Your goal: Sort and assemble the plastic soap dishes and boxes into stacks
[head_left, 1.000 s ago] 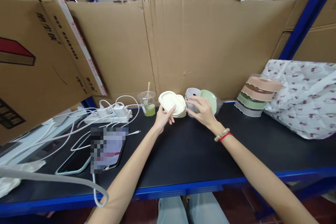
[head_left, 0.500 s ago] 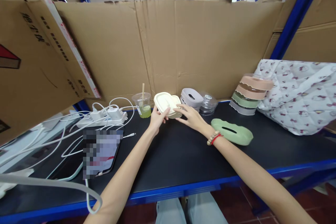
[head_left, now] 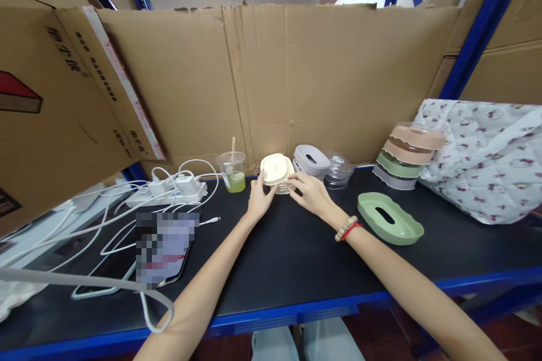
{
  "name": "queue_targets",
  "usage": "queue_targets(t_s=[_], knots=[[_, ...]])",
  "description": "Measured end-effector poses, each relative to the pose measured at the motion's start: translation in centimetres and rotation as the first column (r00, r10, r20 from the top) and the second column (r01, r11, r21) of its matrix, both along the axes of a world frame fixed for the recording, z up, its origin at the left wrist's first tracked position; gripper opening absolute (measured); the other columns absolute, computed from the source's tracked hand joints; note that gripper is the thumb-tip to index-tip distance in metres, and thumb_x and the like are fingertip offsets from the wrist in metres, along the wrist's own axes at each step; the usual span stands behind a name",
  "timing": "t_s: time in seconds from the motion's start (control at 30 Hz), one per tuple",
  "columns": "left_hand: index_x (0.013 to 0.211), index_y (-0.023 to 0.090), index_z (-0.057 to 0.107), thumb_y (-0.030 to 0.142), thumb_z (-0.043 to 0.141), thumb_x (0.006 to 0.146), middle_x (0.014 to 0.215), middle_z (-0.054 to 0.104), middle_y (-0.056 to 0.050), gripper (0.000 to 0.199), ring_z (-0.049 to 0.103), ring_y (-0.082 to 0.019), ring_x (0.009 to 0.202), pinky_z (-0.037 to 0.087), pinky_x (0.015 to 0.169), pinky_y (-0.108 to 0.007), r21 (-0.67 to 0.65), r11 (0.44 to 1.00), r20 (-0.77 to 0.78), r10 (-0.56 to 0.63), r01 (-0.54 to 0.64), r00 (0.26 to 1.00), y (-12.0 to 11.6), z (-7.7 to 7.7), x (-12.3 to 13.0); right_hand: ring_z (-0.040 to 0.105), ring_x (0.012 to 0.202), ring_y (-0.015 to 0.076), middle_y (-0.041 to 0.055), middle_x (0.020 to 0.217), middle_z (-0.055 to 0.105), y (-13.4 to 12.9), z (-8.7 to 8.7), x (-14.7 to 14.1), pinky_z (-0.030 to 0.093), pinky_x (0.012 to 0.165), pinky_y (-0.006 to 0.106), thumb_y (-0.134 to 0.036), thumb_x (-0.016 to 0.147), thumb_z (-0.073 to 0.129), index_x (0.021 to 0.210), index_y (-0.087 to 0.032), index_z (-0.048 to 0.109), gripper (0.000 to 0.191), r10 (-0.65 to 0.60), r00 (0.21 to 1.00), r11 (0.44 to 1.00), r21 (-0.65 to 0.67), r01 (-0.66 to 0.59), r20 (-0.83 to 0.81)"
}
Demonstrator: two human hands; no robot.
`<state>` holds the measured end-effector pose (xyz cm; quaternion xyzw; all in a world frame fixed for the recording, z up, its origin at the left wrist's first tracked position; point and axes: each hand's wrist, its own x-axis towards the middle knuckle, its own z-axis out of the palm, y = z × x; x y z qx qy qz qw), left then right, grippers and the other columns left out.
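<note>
At the back of the table, my left hand (head_left: 260, 198) grips the left edge of a cream-coloured, rounded lid-like piece (head_left: 274, 169), thumb in front. It lies over a stack of matching cream pieces (head_left: 285, 188), slightly offset. My right hand (head_left: 311, 194) has its fingertips on the right side of that stack, partly hiding it. Right of the stack are lilac trays with a slot (head_left: 312, 162) and clear plastic covers (head_left: 337, 172). A green wavy-edged tray (head_left: 400, 223) with a slot lies near my right wrist.
A cup with green drink and a straw (head_left: 236, 181) stands left of the stack. A power strip (head_left: 167, 197) with tangled white cables and a tablet (head_left: 167, 251) lie left. Stacked coloured trays (head_left: 398, 169) and a patterned bag (head_left: 486, 158) stand right. Cardboard (head_left: 178, 84) closes the back.
The cream piece in my left hand has shifted right, now more squarely over the stack. The green tray has rocked from tilted to flatter and sits a little farther right.
</note>
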<state>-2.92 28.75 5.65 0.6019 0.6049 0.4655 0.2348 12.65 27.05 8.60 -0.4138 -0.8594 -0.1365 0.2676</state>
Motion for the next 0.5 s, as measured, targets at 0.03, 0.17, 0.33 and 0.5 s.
queue_targets(t_s=[0.03, 0.17, 0.33, 0.5], knots=[[0.134, 0.013, 0.040, 0.022, 0.060, 0.077, 0.095, 0.049, -0.007, 0.061, 0.050, -0.010, 0.067, 0.046, 0.075, -0.029, -0.020, 1.000, -0.051, -0.011, 0.010, 0.999, 0.0, -0.2, 0.0, 0.058, 0.095, 0.0199, 0.0092, 0.103, 0.061, -0.5, 0.8, -0.1, 0.046, 0.079, 0.032, -0.018, 0.085, 0.047, 0.100, -0.015, 0.064, 0.024, -0.090, 0.996, 0.995, -0.045, 0.090, 0.008], [0.138, 0.013, 0.028, 0.027, 0.053, 0.081, 0.111, 0.048, -0.013, 0.064, 0.055, -0.016, 0.080, 0.047, 0.077, -0.033, -0.033, 0.998, -0.123, -0.066, 0.062, 0.990, 0.0, -0.9, 0.4, 0.053, 0.108, 0.0256, 0.0134, 0.116, 0.055, -2.0, 3.8, 0.5, 0.043, 0.088, 0.038, -0.025, 0.084, 0.053, 0.116, -0.014, 0.057, 0.034, -0.513, 0.855, 0.826, -0.231, 0.514, 0.070], [0.135, 0.008, 0.022, 0.034, 0.045, 0.082, 0.131, 0.036, -0.020, 0.063, 0.043, -0.027, 0.119, 0.034, 0.101, -0.046, 0.109, 0.990, -0.141, -0.073, 0.088, 0.987, -0.4, -1.5, 0.9, 0.058, 0.097, 0.0339, 0.0273, 0.108, 0.055, -0.7, 4.5, 4.3, 0.049, 0.070, 0.042, -0.023, 0.076, 0.062, 0.119, -0.002, 0.052, 0.049, -0.742, 0.595, 0.447, -0.433, 0.783, 0.310], [0.127, 0.009, 0.033, 0.034, 0.043, 0.082, 0.132, 0.032, -0.021, 0.052, 0.035, -0.029, 0.127, 0.028, 0.103, -0.052, 0.015, 1.000, -0.249, -0.001, 0.004, 0.969, -1.1, -1.2, 1.4, 0.063, 0.067, 0.0276, 0.0115, 0.068, 0.062, 1.9, 2.4, 8.0, 0.051, 0.055, 0.038, -0.019, 0.049, 0.078, 0.073, -0.017, 0.064, 0.028, -0.602, 0.697, 0.486, -0.514, 0.707, 0.390]])
